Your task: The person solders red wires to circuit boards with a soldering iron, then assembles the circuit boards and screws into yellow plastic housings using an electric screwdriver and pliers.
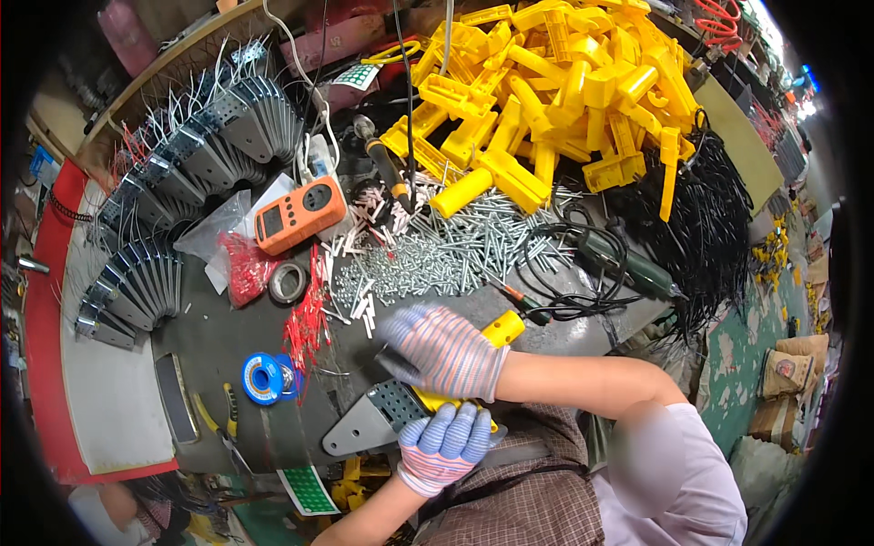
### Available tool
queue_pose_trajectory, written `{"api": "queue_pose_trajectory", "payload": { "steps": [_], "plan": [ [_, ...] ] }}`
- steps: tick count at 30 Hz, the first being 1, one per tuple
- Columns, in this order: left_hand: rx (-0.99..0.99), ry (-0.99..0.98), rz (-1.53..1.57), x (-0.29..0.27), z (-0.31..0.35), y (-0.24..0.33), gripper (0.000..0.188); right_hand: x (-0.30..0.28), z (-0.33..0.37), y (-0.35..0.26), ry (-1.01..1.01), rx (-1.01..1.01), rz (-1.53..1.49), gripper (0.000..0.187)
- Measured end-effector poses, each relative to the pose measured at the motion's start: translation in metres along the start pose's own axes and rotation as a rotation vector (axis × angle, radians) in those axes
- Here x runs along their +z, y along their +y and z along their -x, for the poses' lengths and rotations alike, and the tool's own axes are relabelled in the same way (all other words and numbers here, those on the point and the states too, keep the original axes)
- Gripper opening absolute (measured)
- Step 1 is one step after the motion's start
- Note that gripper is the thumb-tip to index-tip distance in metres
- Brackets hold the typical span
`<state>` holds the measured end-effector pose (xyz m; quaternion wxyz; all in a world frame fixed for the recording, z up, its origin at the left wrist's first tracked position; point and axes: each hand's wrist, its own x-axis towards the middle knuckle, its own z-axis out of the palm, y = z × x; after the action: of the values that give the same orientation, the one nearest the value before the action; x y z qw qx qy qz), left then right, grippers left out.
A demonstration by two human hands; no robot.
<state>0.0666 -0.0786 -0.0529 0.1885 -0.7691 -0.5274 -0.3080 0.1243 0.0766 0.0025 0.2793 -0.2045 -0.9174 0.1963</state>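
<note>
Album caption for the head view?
Gloved left hand on a grey and yellow device, right hand nearby, screws beyond.

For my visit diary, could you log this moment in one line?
left fingers: on grey metal bracket; right fingers: blurred, grip unclear; nearby: blue spool, orange meter

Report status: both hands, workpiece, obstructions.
Left hand on grey metal bracket. Right hand blurred, partly hiding yellow part. Loose screws piled beyond.

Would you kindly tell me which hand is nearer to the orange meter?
Right. The right hand is below and rightward of the orange meter in the picture; the left hand is lower still, at the gray metal bracket.
</note>
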Motion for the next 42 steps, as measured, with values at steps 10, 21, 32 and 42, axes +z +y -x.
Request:
{"api": "queue_pose_trajectory", "payload": {
  "steps": [10, 21, 32, 42],
  "plan": [
    [-0.221, -0.18, 0.241, -0.046, -0.07, -0.096, 0.026, -0.054, -0.027, 0.065, -0.283, -0.102, 0.308, 0.01],
    [0.033, -0.471, -0.107, 0.027, -0.085, -0.16, 0.015, -0.032, -0.05, 0.054, -0.618, -0.168, 0.451, 0.01],
    [0.011, -0.485, -0.124, 0.032, -0.085, -0.165, 0.017, -0.051, -0.005, 0.08, -0.193, 0.345, -0.098, 0.016],
    [-0.096, -0.451, -0.023, 0.038, -0.09, -0.168, 0.021, -0.074, 0.0, 0.077, -0.318, 0.49, -0.163, 0.023]
  ]
}}
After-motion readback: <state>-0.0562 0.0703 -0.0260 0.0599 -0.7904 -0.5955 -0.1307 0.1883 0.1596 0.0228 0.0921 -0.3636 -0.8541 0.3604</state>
